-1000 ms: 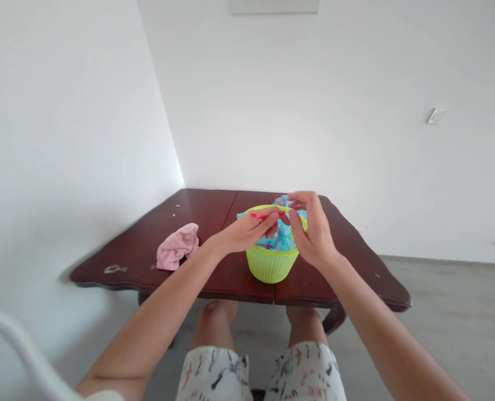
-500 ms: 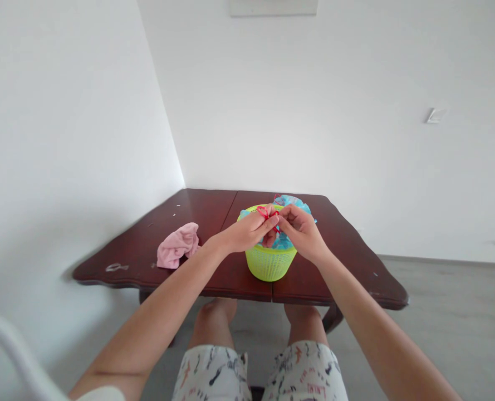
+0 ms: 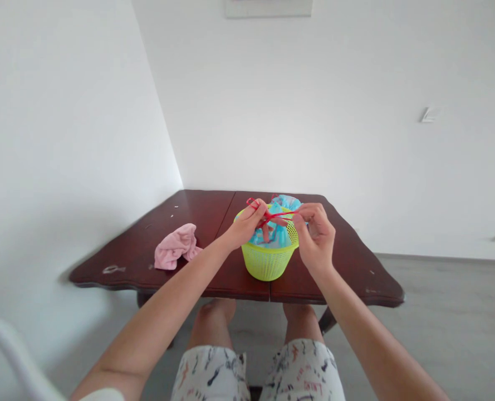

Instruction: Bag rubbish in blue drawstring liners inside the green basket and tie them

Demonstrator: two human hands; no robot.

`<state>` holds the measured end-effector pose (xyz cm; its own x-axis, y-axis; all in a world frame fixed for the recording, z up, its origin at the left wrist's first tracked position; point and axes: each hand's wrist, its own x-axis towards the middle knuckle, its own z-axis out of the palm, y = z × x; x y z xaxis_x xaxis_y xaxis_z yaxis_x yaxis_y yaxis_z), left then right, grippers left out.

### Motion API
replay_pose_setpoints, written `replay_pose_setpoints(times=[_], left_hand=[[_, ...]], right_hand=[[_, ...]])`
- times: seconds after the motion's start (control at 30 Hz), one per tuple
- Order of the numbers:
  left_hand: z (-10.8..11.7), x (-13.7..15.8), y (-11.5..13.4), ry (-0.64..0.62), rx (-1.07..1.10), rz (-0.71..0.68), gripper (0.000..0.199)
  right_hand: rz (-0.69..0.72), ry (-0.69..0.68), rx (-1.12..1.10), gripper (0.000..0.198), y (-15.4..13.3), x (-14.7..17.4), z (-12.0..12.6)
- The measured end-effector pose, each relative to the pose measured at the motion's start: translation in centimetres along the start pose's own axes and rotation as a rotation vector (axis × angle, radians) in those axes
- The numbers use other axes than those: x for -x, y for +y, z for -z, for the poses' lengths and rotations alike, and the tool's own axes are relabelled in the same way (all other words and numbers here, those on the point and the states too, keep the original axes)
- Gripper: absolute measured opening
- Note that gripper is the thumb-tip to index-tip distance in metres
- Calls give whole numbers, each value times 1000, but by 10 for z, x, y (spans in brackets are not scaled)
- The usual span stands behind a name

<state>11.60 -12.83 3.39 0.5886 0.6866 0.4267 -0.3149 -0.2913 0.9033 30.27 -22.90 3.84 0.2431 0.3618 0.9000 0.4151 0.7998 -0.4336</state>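
A red string (image 3: 283, 214) stretches between my two hands above a yellow-green plastic basket (image 3: 265, 264). My left hand (image 3: 251, 221) is closed on the string, and a red loop sticks out over its fingers. Thumb and fingers of my right hand (image 3: 316, 231) pinch the string's other end, just right of the basket rim. Inside the basket lies a translucent blue plastic bag (image 3: 280, 236), partly hidden by my left fingers. Behind the basket is another blue plastic bundle (image 3: 288, 201) with a bit of red at its left.
A crumpled pink cloth (image 3: 177, 246) lies on the dark red wooden table (image 3: 147, 234), left of the basket. White walls stand at the back and left. My knees are under the table's front edge.
My right hand has moved right, away from my left hand, drawing the red string out taut between them. More of the basket's inside shows.
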Motion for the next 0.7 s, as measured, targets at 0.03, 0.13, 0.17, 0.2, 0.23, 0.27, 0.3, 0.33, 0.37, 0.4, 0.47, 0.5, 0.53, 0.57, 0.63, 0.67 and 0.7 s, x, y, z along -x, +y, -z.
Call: replay_pose_setpoints(times=[0.03, 0.13, 0.17, 0.2, 0.23, 0.27, 0.3, 0.33, 0.37, 0.4, 0.47, 0.5, 0.53, 0.57, 0.63, 0.67, 0.7], left_hand=[[2, -2, -2, 29, 51, 5, 62], [3, -3, 0, 112, 168, 16, 64], [2, -2, 3, 119, 180, 14, 63], [0, -1, 7, 112, 172, 10, 61], [-2, 2, 12, 87, 144, 4, 60], [-4, 4, 18, 50, 95, -7, 58], [-6, 8, 24, 14, 17, -27, 55], [-9, 11, 29, -15, -100, -54, 53], [-10, 15, 35, -34, -254, -89, 49], [-12, 18, 41, -43, -429, -136, 45], [-14, 24, 51, -47, -759, -239, 34], [-15, 26, 56, -49, -873, -277, 29], [-15, 28, 59, -52, -939, -301, 25], [-15, 29, 61, -51, -962, -307, 23], [-17, 30, 63, -48, -928, -253, 25], [-18, 30, 62, -48, -876, -210, 29], [-19, 29, 60, -41, -797, -168, 34]], right_hand=[[8, 6, 17, 24, 0, 4, 0], [6, -118, 139, 17, 4, 19, 1], [18, -201, 215, 13, 7, 23, 2], [40, -288, 297, 9, 9, 28, 3], [68, -358, 366, 7, 12, 31, 4], [94, -399, 411, 5, 13, 32, 5], [113, -403, 419, 5, 15, 32, 5], [122, -377, 391, 7, 15, 31, 5], [122, -339, 335, 9, 16, 28, 5], [112, -304, 267, 13, 16, 25, 4], [80, -285, 141, 22, 16, 18, 1], [67, -298, 98, 27, 17, 15, -1], [59, -311, 71, 30, 18, 12, -3], [64, -311, 61, 33, 18, 11, -4], [112, -276, 98, 31, 17, 12, -4], [145, -245, 133, 28, 16, 14, -4], [181, -214, 167, 25, 14, 17, -3]])
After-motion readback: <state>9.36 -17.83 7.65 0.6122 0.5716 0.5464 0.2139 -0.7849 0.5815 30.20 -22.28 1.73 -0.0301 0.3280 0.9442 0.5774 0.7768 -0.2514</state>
